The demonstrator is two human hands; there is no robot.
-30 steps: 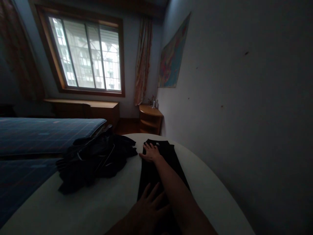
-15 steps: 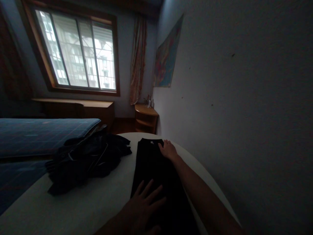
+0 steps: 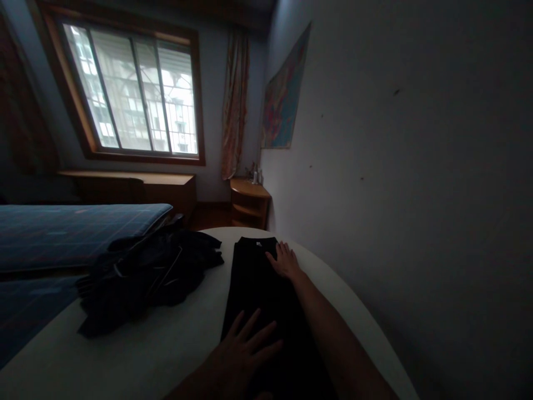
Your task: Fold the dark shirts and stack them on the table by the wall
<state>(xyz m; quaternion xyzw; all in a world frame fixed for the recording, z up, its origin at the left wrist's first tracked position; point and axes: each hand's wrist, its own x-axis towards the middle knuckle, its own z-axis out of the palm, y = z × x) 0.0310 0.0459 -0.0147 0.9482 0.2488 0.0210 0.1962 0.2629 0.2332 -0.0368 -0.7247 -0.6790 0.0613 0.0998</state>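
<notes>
A black garment [image 3: 258,289] lies flat in a long narrow shape on the white round table [image 3: 187,339], with a small pale label near its far edge. Its exact kind is hard to make out in the dim light. My right hand [image 3: 286,260] rests with fingers stretched on the far right edge of the cloth. Nearer to me, my left hand [image 3: 245,347] lies spread over the garment's left side, palm down. To the left sits a crumpled heap of dark clothing [image 3: 154,272] with thin white piping.
A bed with a blue plaid mattress [image 3: 83,228] stands left of the table. A wooden desk [image 3: 166,178] is under the window, and a corner shelf [image 3: 250,189] holds small items. The wall [image 3: 395,222] runs close along the right.
My right hand has shifted slightly on the far right edge, its fingers now more spread. My left hand stays nearly in place on the cloth.
</notes>
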